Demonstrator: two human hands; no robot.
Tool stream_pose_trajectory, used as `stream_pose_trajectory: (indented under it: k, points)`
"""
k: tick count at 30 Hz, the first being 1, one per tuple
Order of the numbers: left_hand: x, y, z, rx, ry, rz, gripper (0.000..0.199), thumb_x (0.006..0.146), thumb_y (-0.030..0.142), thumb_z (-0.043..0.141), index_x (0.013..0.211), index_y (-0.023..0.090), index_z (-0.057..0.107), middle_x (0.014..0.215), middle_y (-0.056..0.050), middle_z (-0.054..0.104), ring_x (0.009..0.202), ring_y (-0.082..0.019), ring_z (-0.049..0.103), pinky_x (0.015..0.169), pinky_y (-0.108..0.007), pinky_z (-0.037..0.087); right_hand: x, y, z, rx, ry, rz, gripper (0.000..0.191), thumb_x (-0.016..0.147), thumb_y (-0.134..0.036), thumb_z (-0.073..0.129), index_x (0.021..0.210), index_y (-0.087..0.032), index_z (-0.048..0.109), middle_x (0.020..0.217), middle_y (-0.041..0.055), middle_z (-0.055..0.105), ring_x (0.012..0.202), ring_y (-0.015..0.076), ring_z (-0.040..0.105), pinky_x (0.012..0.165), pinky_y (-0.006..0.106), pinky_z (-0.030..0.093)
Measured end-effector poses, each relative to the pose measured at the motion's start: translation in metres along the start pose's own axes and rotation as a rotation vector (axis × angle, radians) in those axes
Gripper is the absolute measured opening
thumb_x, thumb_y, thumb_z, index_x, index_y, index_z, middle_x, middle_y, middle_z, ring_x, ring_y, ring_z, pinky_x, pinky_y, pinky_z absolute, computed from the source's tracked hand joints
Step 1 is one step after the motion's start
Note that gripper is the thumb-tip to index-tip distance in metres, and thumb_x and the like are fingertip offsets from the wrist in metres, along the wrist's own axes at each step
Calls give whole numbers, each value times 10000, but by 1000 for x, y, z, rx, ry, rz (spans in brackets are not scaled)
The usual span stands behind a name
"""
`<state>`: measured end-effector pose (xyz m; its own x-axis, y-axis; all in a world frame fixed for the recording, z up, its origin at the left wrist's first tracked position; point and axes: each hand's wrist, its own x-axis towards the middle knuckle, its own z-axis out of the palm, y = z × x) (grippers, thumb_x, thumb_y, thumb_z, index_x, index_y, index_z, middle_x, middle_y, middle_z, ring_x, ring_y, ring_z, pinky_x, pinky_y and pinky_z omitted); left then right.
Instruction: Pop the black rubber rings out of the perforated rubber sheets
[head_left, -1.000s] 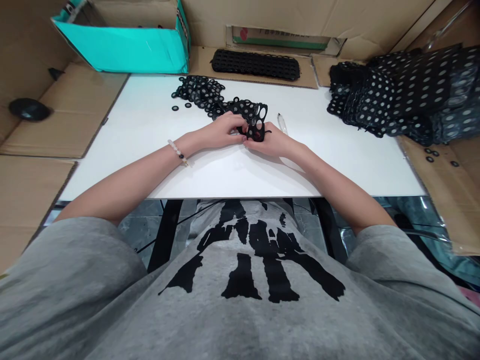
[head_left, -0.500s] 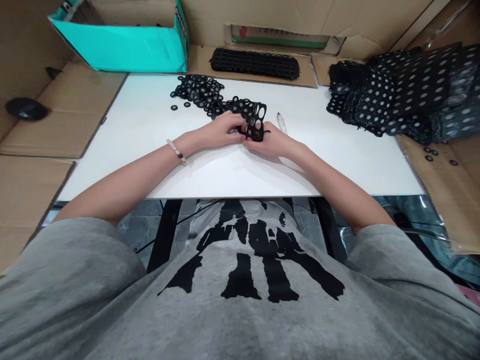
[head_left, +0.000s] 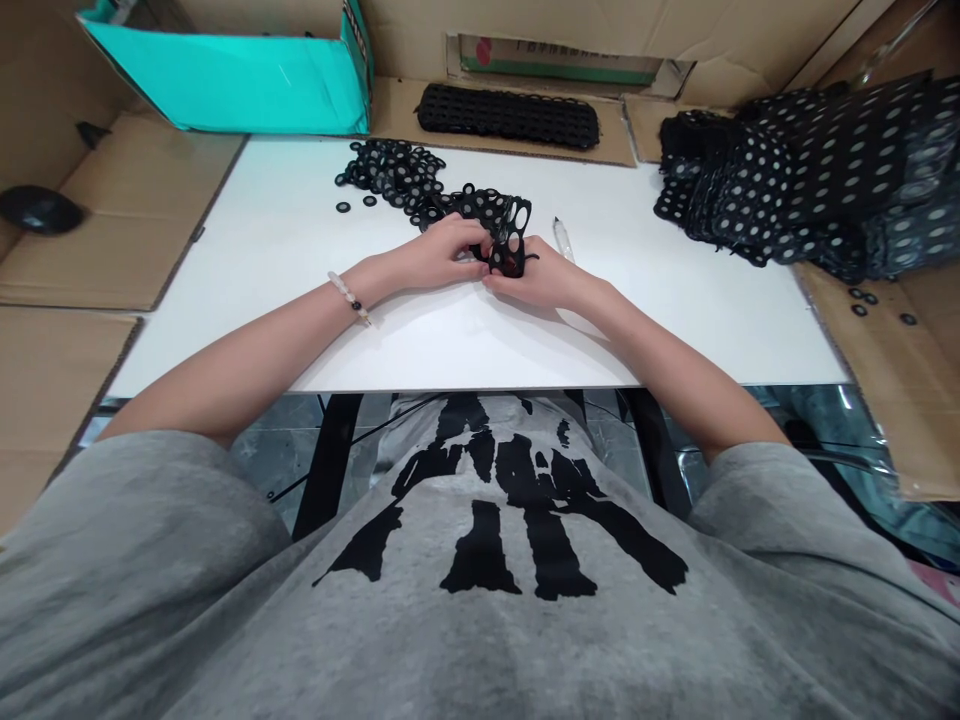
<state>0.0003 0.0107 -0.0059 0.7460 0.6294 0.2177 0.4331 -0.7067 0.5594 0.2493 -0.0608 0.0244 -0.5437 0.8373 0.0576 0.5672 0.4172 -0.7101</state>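
Both my hands meet at the middle of the white table, holding a black perforated rubber sheet (head_left: 506,222) with round holes. My left hand (head_left: 442,255) pinches its near edge, and my right hand (head_left: 536,280) grips its lower end from the other side. Part of the sheet is hidden by my fingers. Just beyond my left hand lies a heap of small black rubber rings (head_left: 394,175), with a few loose ones to its left. A clear pen-like tool (head_left: 562,238) lies next to my right hand.
The white table (head_left: 225,300) ends at a front edge near my body. A large stack of perforated sheets (head_left: 795,180) sits at the right. Behind are a black perforated strip (head_left: 508,115) on cardboard and a teal box (head_left: 225,85).
My hands have shifted only slightly on the sheet, which stays in their hold. The whole scene sits a little higher in the view, as my head has moved slightly.
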Motion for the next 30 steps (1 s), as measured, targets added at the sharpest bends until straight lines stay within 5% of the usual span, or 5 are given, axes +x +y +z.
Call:
stream_pose_trajectory:
  k: [16,30]
  points:
    - [2,-5,3,39,15,27,361,1067,625,791,1055,264,781,1004,-77,766,1124,-351,735,1190,-525,545,3,11,1,-26,-5,-84,314,1039,-420,875,970,-267,610,873,26,561,922,268,589,972,483,688]
    - [2,-8,2,38,-3,22,295,1066,563,791,1098,270,800,1043,-96,791,1183,-370,741,1205,-541,532,3,11,0,-56,-9,-62,300,1048,-317,870,926,-269,601,897,42,614,940,276,626,1057,525,686]
